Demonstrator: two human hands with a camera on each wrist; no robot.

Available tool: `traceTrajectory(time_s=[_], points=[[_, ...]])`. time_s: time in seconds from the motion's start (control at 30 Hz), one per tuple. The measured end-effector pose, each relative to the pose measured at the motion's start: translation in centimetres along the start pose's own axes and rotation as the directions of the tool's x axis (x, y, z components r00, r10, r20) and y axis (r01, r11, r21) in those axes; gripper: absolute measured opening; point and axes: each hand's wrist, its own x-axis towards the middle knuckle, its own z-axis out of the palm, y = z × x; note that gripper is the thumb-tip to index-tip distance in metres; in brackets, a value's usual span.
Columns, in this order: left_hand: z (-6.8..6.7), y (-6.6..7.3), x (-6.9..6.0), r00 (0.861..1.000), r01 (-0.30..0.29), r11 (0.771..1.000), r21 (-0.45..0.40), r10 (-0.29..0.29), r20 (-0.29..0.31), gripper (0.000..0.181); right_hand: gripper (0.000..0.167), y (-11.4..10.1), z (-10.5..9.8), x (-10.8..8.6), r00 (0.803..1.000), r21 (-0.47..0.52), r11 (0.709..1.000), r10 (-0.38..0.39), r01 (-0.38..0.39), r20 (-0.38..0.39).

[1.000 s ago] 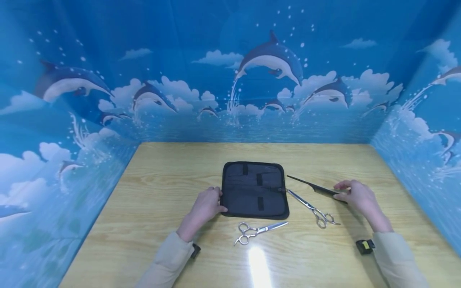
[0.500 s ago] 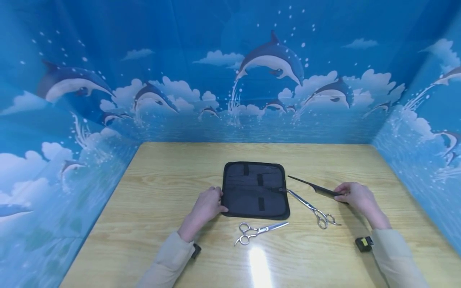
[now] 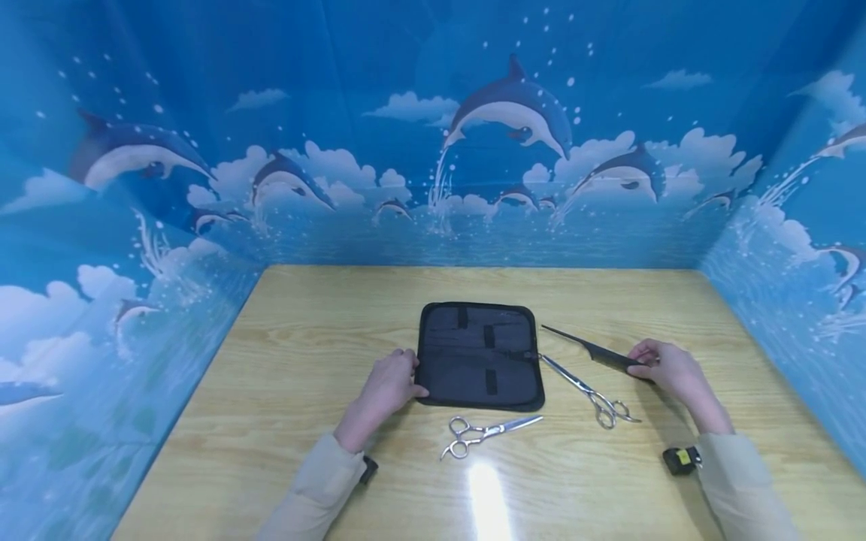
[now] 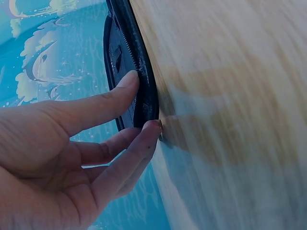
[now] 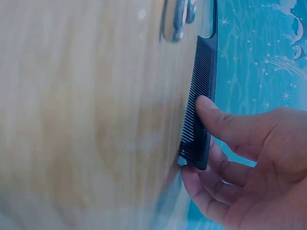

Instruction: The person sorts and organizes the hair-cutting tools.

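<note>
Since the earlier head view, the right hand [image 3: 676, 372] has narrowed its fingers onto the black, long-tailed comb [image 3: 609, 358], toward the worktop's [image 3: 325, 315] right edge; the comb's tail tip sits slightly higher. Left wrist view: the left hand [image 4: 48, 158] holds the edge of the black, zip-rimmed fabric case [image 4: 128, 55], likely soft and light. Right wrist view: thumb and fingers pinch the toothed end, probably stiff, light plastic, well gripped there.
</note>
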Motion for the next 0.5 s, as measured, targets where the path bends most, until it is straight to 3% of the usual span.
traceTrajectory(time_s=[0.5], points=[[-0.10,-0.01,-0.04,1.000,-0.004,1.000,-0.002,0.004,0.000,0.047,0.031,0.13,-0.07,-0.37,0.995,0.078,0.993,0.089,-0.092,0.038]])
